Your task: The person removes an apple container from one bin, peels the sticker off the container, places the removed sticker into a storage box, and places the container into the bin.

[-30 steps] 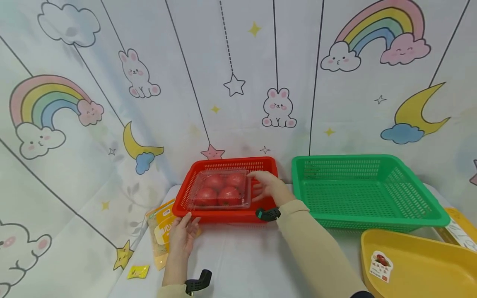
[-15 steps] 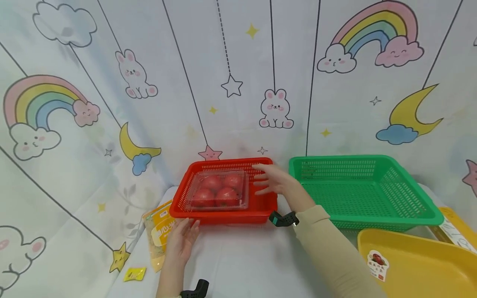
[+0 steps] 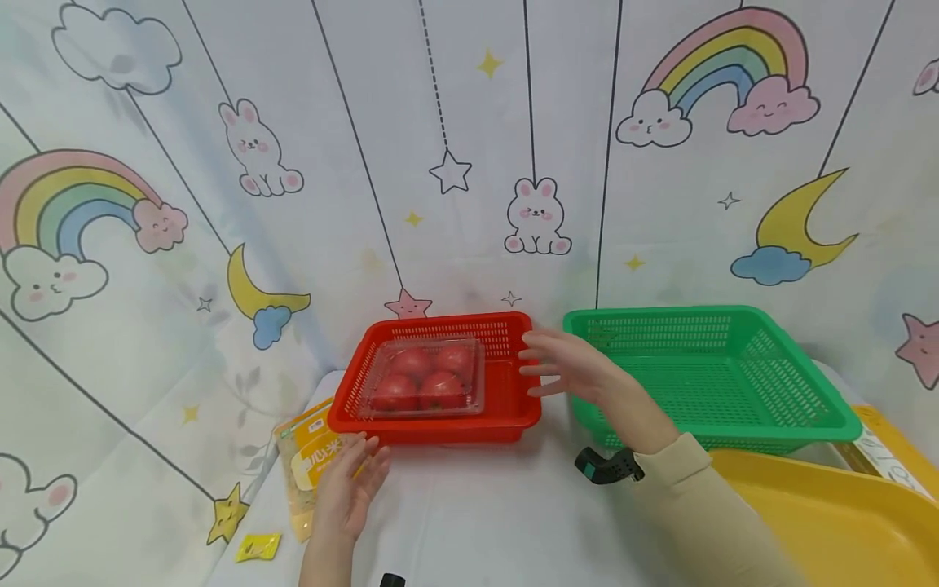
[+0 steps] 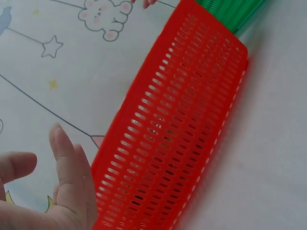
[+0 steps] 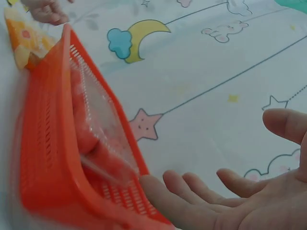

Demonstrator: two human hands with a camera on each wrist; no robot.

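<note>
A clear plastic box [image 3: 475, 383] of several round red fruits, apple-like, lies in the left part of the red basket [image 3: 433, 431]. My right hand [image 3: 575, 367] hovers at the basket's right end, fingers spread and holding nothing; its fingers [image 5: 165, 199] also show in the right wrist view. Just in front of the basket's near left corner is my left hand [image 3: 350, 485], holding nothing. In the left wrist view its fingers [image 4: 67, 167] look extended beside the perforated basket wall; whether they touch it, I cannot tell.
A green basket [image 3: 734, 435] stands right of the red one, with a yellow tray [image 3: 829, 522] in front of it. An orange food packet [image 3: 311, 465] and a small yellow sachet [image 3: 258, 547] lie at the left. A patterned cloth hangs behind.
My right hand has drawn away from the fruit box, moving right toward the basket's end. My left hand has moved slightly down from the basket's near rim. The box has stayed in the basket.
</note>
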